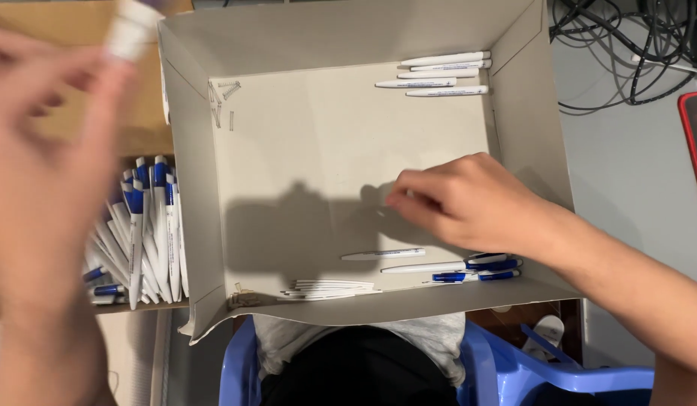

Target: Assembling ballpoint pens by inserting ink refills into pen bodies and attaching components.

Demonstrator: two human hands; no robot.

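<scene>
Pens, white ones with blue ends, are the business here: a few lie along the near wall of the shallow cardboard tray [198,188], with one white pen [384,255] just ahead of the right hand [468,199] and a blue-and-white cluster [476,269] partly under its wrist. That hand hovers low over the tray floor with its fingers curled inward and the tips pinched together; whether they hold some small part I cannot tell, since nothing shows between them. Four more all-white pen barrels [438,74] sit in a neat row at the far right corner, and a thin stack of white barrels [329,288] rests against the near wall.

The left hand [48,128] is raised close to the camera and badly blurred (moving, by the look of it), its fingers closed round a white pen [132,28] with the tip sticking up. Beside the tray on the left, a box [157,304] holds a heap of finished pens [142,229].

My guess is that the step in hand is sorting or putting pens together, one piece per hand. Bringing the two hands together would call for steadying the left one first.
</scene>
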